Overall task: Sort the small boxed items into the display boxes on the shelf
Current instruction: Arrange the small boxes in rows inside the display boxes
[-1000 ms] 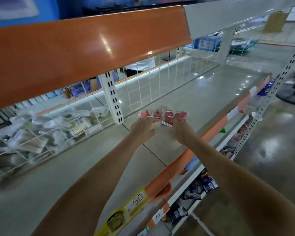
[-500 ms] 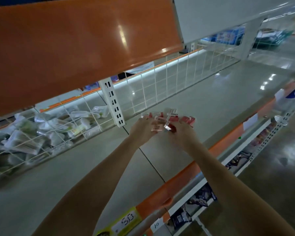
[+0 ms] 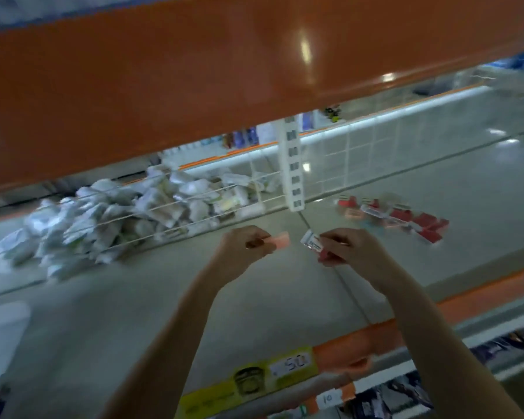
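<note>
Grey shelf board (image 3: 285, 297) fills most of your view, with the orange fascia of the upper shelf (image 3: 194, 86) hanging low across the top and a white wire back fence (image 3: 360, 152) behind. Half a second ago both your hands were reaching into the pile of small red boxes; now they have pulled back toward you and each has come away loaded. Your left hand (image 3: 245, 246) pinches a pale pink box (image 3: 280, 239) with curled fingers, its free end pointing to 3 o'clock. Your right hand (image 3: 345, 249) grips a red-and-white box (image 3: 313, 241), label end toward 9 o'clock, just beside the pink one but not touching it.

Your view has also swung left since then. What remains of the pile of small red boxes (image 3: 406, 219) now lies at 2 o'clock from your hands, loose on the board and well apart from them. At 10 o'clock a wire basket (image 3: 179, 213) holds a heap of white packets (image 3: 118, 219).

Judging from this, you have finished a pick and are carrying two items away for placing. No display box shows anywhere in view, and the blur hides fine detail, so the destination cannot be told. Many boxes remain unsorted, so the task looks to be at an early stage.
</note>
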A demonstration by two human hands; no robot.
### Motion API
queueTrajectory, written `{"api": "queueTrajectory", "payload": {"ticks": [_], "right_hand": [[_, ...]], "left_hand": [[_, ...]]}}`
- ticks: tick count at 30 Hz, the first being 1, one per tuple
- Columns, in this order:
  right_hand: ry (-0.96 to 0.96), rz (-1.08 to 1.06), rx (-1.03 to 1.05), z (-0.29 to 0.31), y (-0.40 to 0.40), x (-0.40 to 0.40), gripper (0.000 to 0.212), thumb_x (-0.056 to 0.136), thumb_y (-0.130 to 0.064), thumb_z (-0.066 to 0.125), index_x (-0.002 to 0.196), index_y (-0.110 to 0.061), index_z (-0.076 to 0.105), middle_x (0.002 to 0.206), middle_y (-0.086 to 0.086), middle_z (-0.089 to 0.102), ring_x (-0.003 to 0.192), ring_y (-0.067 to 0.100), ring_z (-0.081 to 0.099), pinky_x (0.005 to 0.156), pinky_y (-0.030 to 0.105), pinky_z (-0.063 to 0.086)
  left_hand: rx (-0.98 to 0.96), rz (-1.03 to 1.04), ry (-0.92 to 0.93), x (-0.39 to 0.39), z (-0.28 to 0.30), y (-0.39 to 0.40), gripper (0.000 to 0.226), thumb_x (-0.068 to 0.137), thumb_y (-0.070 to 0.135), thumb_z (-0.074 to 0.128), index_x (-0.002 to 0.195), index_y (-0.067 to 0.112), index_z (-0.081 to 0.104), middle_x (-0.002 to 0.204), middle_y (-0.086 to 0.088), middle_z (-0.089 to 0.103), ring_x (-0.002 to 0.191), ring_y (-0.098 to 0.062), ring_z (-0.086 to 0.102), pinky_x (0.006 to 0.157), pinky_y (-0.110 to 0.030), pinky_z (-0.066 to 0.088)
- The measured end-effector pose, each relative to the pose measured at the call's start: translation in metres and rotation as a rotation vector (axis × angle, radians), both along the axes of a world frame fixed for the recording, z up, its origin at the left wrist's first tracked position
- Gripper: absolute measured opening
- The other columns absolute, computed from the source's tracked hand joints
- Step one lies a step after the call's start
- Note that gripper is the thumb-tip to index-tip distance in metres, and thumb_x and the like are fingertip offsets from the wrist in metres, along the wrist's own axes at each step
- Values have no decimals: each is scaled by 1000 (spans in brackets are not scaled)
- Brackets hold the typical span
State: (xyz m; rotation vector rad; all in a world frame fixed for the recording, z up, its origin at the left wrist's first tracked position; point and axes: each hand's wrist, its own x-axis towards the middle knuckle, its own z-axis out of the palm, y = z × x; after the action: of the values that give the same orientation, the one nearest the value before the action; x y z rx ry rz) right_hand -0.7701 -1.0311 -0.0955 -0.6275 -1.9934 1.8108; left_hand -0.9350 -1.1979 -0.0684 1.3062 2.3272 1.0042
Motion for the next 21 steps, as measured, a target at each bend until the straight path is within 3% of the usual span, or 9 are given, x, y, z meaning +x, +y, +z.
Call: {"api": "queueTrajectory", "payload": {"ticks": [3,6,11,14,18,21], "right_hand": [[-7,143,9,12,-42,-31,11,89,-6,59,94,-2,68,77,12,70,68,13,68,62,22,56],[-23,274,41,28,-93,-64,10,89,-11,60,94,-8,68,83,11,71,70,14,70,63,21,57],[-46,478,190,44,-190,-114,10,89,-17,60,96,-18,67,90,1,70,82,14,67,75,27,56],[-35,593,299,48,-253,-141,7,89,-26,61,92,-28,67,88,0,70,80,15,64,74,31,52],[3,651,334,56,-338,-174,8,89,-29,61,88,-35,66,83,-2,70,66,2,57,64,18,45],[19,707,336,61,-396,-199,8,89,-23,61,90,-28,68,80,-7,70,69,0,61,66,15,48]], "left_hand": [[54,111,-71,-11,13,-65,9,86,20,65,78,24,66,71,3,65,65,-9,60,64,-25,47],[110,225,-126,-18,22,-132,6,86,23,66,80,25,66,71,8,69,63,-8,64,64,-26,52],[165,456,-132,-28,26,-245,9,87,17,63,81,25,65,63,12,67,57,-2,63,58,-17,44],[174,526,-115,-35,30,-309,15,86,13,64,79,26,64,53,15,62,52,6,55,54,-11,39],[172,606,-47,-54,39,-398,12,83,21,69,78,32,68,61,13,64,56,6,53,58,-16,43],[157,666,-11,-74,38,-463,19,82,21,70,75,39,65,59,19,63,55,6,52,58,-16,42]]}}
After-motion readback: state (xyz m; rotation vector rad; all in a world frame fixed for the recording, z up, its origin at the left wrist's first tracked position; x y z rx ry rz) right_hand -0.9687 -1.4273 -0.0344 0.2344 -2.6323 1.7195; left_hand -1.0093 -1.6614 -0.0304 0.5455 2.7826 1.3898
